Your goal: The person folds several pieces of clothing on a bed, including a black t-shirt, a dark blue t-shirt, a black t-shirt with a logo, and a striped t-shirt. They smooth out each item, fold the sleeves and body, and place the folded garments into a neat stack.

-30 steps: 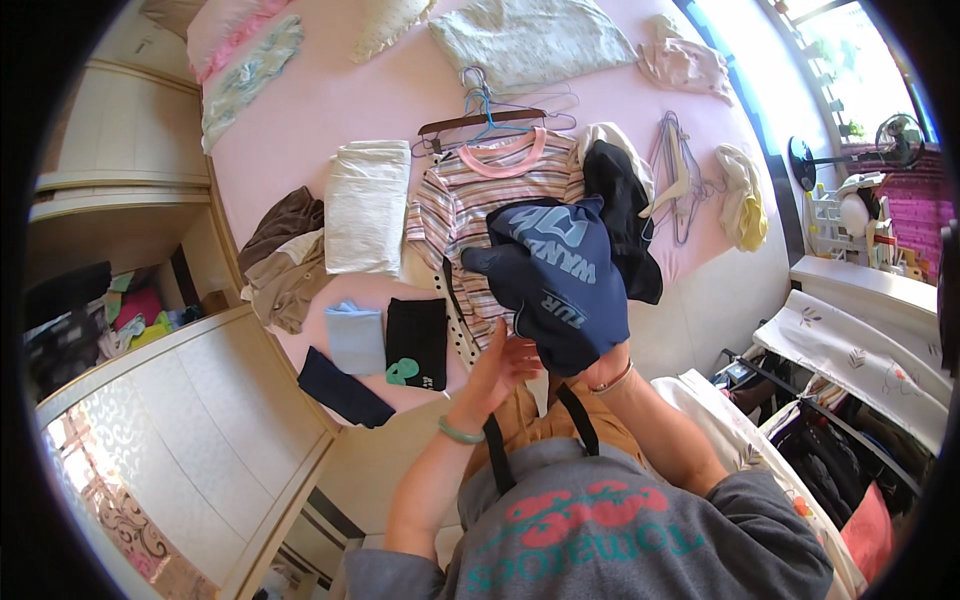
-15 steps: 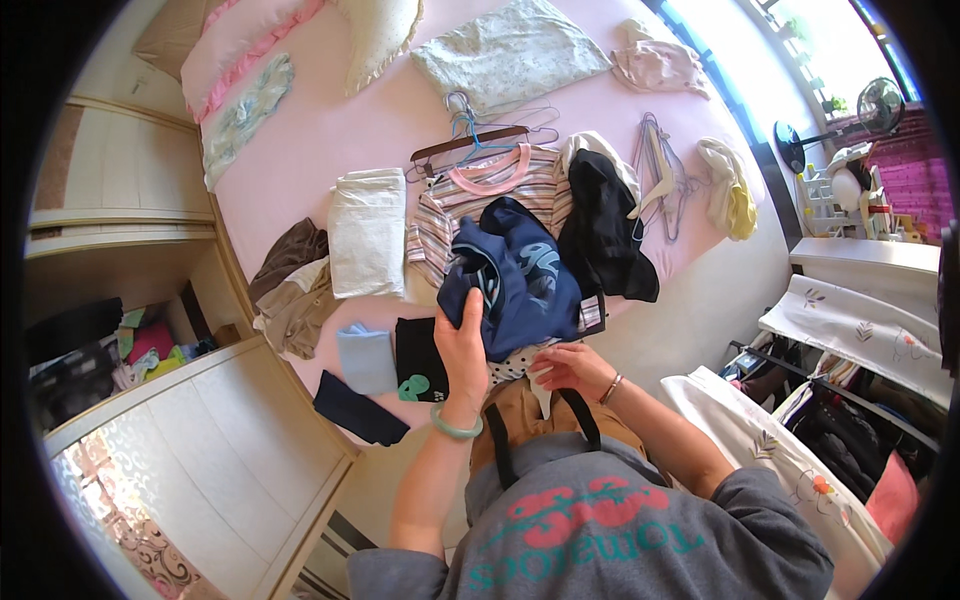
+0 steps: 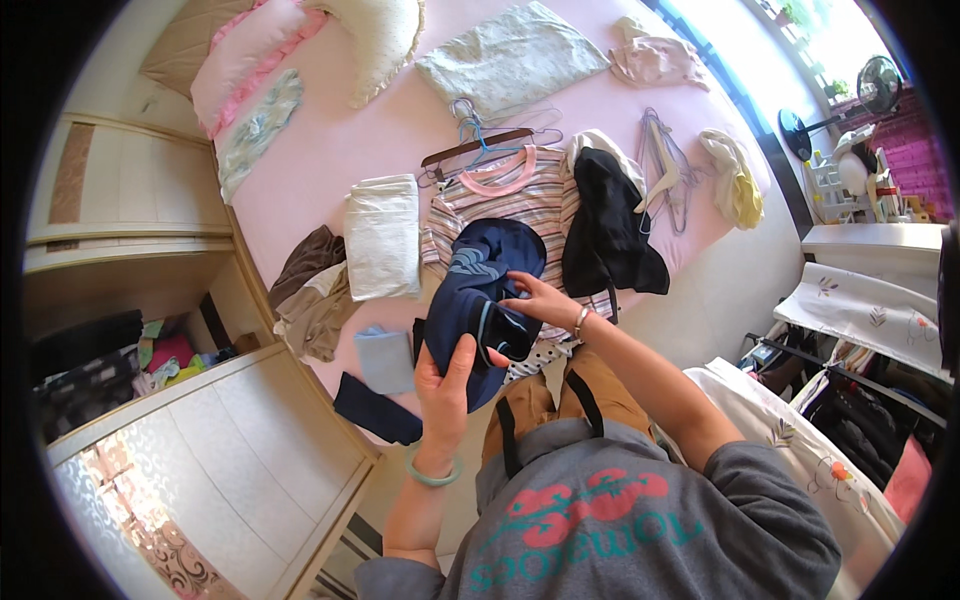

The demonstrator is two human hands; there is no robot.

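Note:
A navy blue garment [image 3: 480, 290] with a light blue print hangs bunched in front of me, its dark opening trimmed in light blue. My left hand [image 3: 450, 375] is closed round its near left edge, thumb on top. The fingers of my right hand [image 3: 542, 303] are closed at the rim of the opening, partly hidden by cloth. Beneath lies a striped shirt [image 3: 500, 200] with a pink collar, spread on the bed. A black garment [image 3: 610, 230] lies to its right, and a folded white cloth [image 3: 385, 235] to its left.
Hangers [image 3: 480, 145] lie above the shirt, with more hangers [image 3: 668, 180] to the right. A folded light blue cloth [image 3: 384, 360], a folded navy cloth [image 3: 378, 408] and brown clothes [image 3: 310, 300] line the pink bed's near left side. A wooden cabinet [image 3: 200, 450] stands left; a covered clothes rack [image 3: 850, 400] stands right.
The navy garment has been turned and drawn nearer, so its opening now faces me. My right hand has moved up from my waist, leaving a small white piece there, and onto the garment.

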